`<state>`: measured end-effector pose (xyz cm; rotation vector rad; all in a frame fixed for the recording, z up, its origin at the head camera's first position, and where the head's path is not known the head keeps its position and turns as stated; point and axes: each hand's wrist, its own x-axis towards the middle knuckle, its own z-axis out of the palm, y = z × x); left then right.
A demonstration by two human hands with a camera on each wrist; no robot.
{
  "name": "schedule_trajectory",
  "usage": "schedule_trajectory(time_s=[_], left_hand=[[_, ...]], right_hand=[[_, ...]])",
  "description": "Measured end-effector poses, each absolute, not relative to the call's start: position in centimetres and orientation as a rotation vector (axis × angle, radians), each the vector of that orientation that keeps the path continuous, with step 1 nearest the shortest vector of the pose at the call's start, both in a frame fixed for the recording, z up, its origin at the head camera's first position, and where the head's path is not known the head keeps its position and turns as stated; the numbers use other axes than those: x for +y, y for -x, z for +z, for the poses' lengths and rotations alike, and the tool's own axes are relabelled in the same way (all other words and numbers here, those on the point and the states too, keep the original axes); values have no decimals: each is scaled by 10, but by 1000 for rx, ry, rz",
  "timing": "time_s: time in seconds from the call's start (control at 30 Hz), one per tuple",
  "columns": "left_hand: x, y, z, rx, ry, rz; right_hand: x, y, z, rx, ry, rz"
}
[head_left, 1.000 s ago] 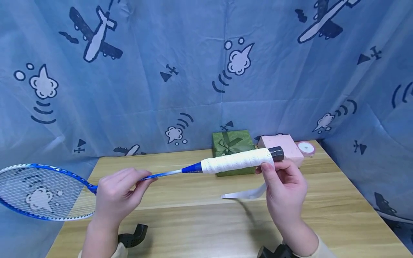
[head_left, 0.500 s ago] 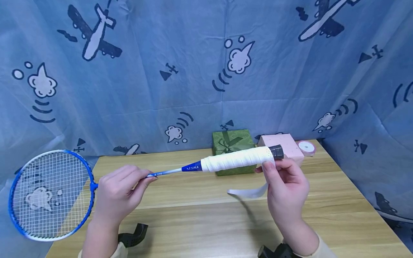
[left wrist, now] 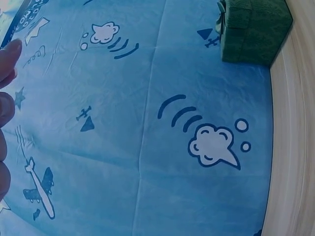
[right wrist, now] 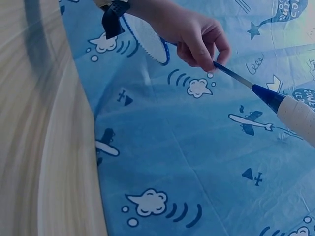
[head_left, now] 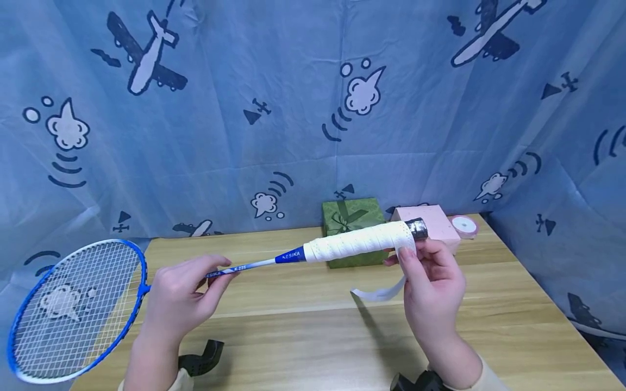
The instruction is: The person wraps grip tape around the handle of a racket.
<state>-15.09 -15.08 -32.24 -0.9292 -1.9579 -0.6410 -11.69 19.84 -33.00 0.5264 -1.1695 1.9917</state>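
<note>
Left hand [head_left: 178, 301] pinches racket [head_left: 235, 267] shaft, fingers curled round it. Right hand [head_left: 432, 293] pinches white grip tape [head_left: 386, 290] at handle end, loose tail hanging. Racket held above table [head_left: 313, 336]. Behind: green gift box [head_left: 349, 217], pink box [head_left: 432, 217].

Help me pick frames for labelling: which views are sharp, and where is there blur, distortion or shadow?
Head view: evenly lit and sharp on the racket and both hands, soft shadows on the table. Left wrist view: fingertips blurred at the edge, table edge bowed by the lens. Right wrist view: dimmer, table smeared, left hand fairly clear.
</note>
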Motion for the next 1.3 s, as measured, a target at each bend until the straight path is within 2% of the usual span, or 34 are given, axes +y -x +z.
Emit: schedule_trajectory(time_s=[0.23,0.77,0.93,1.3], left_hand=[[-151,152,-321,-1905,981,-661],[-149,152,-319,-1838,1024,-677],[-150,153,-318,-1865,971,-631],[-149,152,-319,-1913,900,-596]], right_hand=[[200,120,-331,-1179,-555,2001],[201,118,-333,-1295,-434,1946],[201,119,-333,-1238,-495,1957],[201,120,-334,-1234,-424,1937]])
